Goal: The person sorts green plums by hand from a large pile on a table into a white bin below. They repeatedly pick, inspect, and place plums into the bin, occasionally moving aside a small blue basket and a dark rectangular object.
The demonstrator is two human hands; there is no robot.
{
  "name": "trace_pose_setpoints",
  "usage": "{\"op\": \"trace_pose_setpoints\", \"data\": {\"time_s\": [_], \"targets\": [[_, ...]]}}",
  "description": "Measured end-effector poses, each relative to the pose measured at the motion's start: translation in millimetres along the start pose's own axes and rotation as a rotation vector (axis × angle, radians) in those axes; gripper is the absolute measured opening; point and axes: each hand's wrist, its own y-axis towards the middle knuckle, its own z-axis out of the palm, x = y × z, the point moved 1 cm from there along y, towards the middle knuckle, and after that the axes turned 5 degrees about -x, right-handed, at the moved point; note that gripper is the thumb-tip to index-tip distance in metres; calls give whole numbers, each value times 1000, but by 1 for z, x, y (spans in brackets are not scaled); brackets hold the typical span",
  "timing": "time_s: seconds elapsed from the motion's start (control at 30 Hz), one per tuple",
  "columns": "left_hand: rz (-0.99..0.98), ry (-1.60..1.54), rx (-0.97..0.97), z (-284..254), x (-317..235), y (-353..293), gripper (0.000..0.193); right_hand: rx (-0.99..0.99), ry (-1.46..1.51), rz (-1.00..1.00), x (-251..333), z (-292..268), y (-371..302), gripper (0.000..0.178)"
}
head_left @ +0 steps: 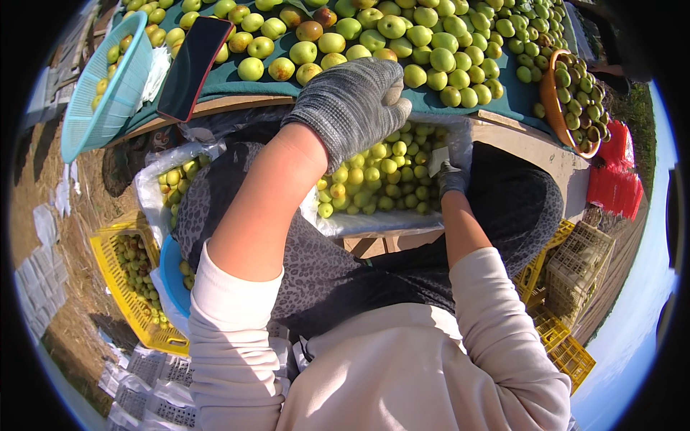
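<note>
My left hand [352,108], in a grey knit glove, is over the front edge of the green-covered table [280,89]. Its fingers are curled in with the thumb against them, and whatever they hold is hidden. Just beyond it lie many round green fruits [392,26], some blushed brown. Below is a plastic-lined crate [345,226] filled with similar green fruits [388,169]. At the crate's right end, my gloved right hand [453,177] is closed, small and partly shaded. A pale flat piece [438,161] shows at its fingers; I cannot make out what it is.
On the table are a dark phone [195,68], a blue basket [108,122] at left and an orange bowl of fruits [575,100] at right. Yellow crates [118,287] stand left and lower right. Red plastic packs [614,183] lie at far right.
</note>
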Motion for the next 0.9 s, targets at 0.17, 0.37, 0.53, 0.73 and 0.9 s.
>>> {"op": "trace_pose_setpoints", "data": {"time_s": [0.17, 0.37, 0.53, 0.73, 0.9], "targets": [[26, -16, -71, 1, -4, 0, 27, 77, 574, 57, 40, -22, -19, 9], [-90, 446, 662, 3, -5, -2, 30, 234, 775, -577, 130, -121, -118, 11], [-37, 421, 796, 34, -18, -13, 48, 503, 889, -774, 235, -130, -171, 12], [-20, -126, 214, 53, -2, -8, 46, 973, 620, -562, 372, -19, -246, 17], [-20, -237, 99, 64, 8, 0, 41, 1136, 584, -422, 415, 26, -273, 33]]}}
